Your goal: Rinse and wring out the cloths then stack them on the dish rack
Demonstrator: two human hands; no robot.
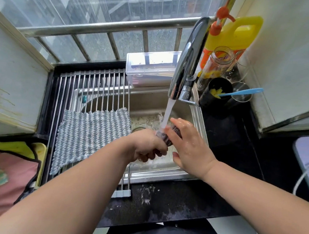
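Observation:
A dark brownish cloth (167, 139) is bunched tight under the water stream from the chrome faucet (186, 64), over the steel sink (198, 118). My left hand (147, 146) is clenched around its lower end. My right hand (188, 143) presses on its upper end with the fingers spread. A grey and white zigzag cloth (91, 136) lies flat on the roll-up dish rack (89, 86), which covers the left part of the sink. Most of the dark cloth is hidden inside my hands.
A clear plastic box (150, 68) sits behind the sink. At the right stand a yellow detergent jug (236, 34), a jar (217, 64), a black cup (218, 94) and a blue-handled utensil (244, 91). The black counter (171, 203) in front is wet. Pink and green fabrics (6, 175) lie at left.

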